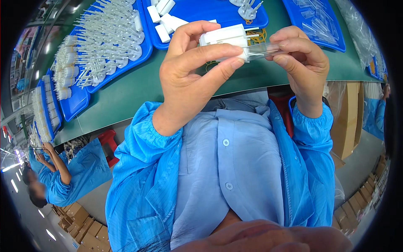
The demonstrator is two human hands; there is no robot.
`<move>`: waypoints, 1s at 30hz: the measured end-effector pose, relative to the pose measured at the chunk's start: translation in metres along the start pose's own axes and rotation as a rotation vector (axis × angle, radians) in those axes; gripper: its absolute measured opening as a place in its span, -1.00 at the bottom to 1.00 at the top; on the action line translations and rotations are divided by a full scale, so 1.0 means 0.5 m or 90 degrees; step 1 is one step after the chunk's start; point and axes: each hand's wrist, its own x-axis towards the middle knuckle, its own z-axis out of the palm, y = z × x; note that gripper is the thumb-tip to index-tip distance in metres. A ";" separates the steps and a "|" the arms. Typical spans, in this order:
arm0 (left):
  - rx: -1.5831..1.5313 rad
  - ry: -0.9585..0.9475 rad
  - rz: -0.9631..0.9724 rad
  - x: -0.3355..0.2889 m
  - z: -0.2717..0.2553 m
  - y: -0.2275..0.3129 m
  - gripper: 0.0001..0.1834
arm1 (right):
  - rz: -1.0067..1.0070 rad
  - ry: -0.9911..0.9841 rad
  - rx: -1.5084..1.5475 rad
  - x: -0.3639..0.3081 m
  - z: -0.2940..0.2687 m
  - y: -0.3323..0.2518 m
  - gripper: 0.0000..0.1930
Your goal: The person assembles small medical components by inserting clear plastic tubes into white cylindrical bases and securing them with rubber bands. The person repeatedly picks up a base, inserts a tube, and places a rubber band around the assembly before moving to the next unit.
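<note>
My left hand (184, 73) grips a white plastic housing (226, 35) between thumb and fingers, above the near edge of the green table. Thin white prongs stick out of the housing's right side. Pinched in the fingertips of my right hand (306, 63) is a transparent plastic sleeve (264, 50). Its left end meets the housing beside my left thumb; whether it is seated there I cannot tell. Behind the two parts, yellow rubber bands (259, 36) lie partly hidden.
At the left, a blue tray (145, 52) holds rows of white pronged parts. A middle blue tray (201, 10) carries white blocks; the right one (338, 44) has transparent pieces. Beyond it lies plastic wrap (354, 27). A co-worker in blue (84, 168) sits far left.
</note>
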 end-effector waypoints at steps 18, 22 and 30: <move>-0.090 0.069 -0.077 -0.001 0.024 0.009 -0.80 | 0.022 0.004 -0.017 0.009 0.004 -0.002 -0.78; -0.133 0.065 -0.110 -0.001 0.023 0.006 -0.79 | 0.067 0.021 -0.007 0.009 0.007 -0.003 -0.79; -0.231 0.097 -0.164 -0.004 0.031 -0.002 -0.81 | 0.032 0.025 0.059 0.012 0.010 0.016 -0.81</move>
